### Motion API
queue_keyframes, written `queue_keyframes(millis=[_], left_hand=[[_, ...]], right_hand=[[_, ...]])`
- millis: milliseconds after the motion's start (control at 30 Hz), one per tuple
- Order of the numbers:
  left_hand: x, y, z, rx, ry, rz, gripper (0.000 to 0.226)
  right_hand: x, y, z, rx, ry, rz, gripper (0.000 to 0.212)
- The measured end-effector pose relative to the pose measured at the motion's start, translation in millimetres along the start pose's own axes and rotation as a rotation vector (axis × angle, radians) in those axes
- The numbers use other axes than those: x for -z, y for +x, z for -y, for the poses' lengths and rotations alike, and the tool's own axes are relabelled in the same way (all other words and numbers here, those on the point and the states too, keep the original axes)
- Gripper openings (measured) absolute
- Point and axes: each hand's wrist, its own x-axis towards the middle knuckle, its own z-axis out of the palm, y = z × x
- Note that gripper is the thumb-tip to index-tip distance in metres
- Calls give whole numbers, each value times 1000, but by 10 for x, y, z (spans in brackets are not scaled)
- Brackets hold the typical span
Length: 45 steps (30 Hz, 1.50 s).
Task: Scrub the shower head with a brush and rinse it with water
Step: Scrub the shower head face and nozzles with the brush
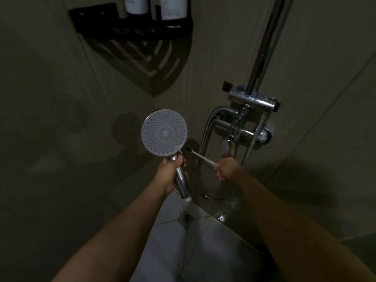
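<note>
A round shower head (164, 132) with a white dotted face points up at me on a chrome handle. My left hand (169, 173) grips that handle just below the face. A slim white brush (200, 157) with a small dark bristle tip is held by my right hand (226, 168) at its rear end. The bristle tip sits just right of the face's lower edge, a short gap away from it. Water runs down from the tap spout (223, 146) past my right hand.
The chrome mixer valve (252, 102) and riser pipe (266, 45) stand on the wall at right, with a looped hose (205, 131) below. A black corner shelf (130, 27) with two bottles hangs at top. A floor drain (186, 218) lies on the wet tiles below.
</note>
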Motion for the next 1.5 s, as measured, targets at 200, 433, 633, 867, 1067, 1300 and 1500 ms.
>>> queue_keyframes(millis=[200,433,633,867,1067,1300,1500], left_hand=[[-54,-139,-222,-17,47,21,17],[-371,-431,-728,-100,116,101,16],[-601,-695,-1257,-220,186,157,20],[-873,-948,-1768,-387,271,146,25],[-1043,-1078,-2014,-454,328,172,29],[-1145,-1192,-2202,-514,379,204,27],[-1108,-1203,-2273,-508,356,185,28]], right_hand=[[-70,-256,284,202,154,-16,27],[106,-682,1136,561,148,-214,26],[390,-1257,1731,774,161,-277,26],[496,-1838,2308,904,-188,-455,33],[569,-2184,2673,808,-177,-766,35],[282,-2224,2699,796,-535,-720,37],[430,-2375,2838,750,-399,-855,40]])
